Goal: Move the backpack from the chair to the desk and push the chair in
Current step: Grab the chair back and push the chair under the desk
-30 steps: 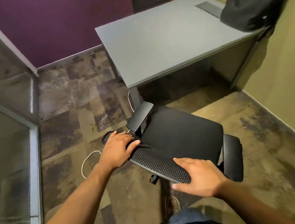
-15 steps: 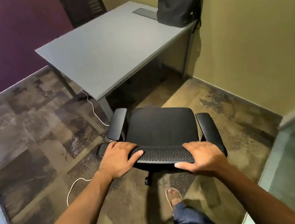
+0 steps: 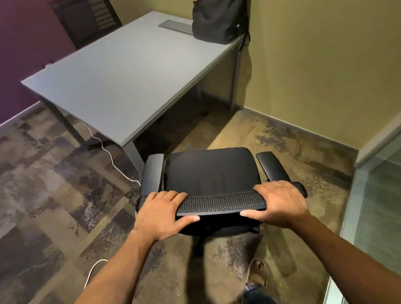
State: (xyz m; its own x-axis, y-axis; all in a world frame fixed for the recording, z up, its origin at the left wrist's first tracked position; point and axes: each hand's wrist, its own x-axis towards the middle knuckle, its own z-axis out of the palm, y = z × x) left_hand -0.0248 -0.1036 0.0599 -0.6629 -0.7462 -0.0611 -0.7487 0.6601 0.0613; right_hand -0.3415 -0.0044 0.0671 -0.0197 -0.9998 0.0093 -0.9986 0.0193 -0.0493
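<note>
Fingers (image 3: 172,197) of both hands curl over the black mesh-backed office chair (image 3: 212,173), left hand (image 3: 163,215) and right hand (image 3: 279,204) clamped on its top edge; it's swung round square to the grey rectangular desk (image 3: 118,86) now, so just the push remains, black fabric backpack (image 3: 221,7) already up there against the wall

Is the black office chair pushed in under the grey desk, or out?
Out. The black office chair stands wholly clear of the grey desk, seat uncovered, with both hands on its mesh backrest top.
</note>
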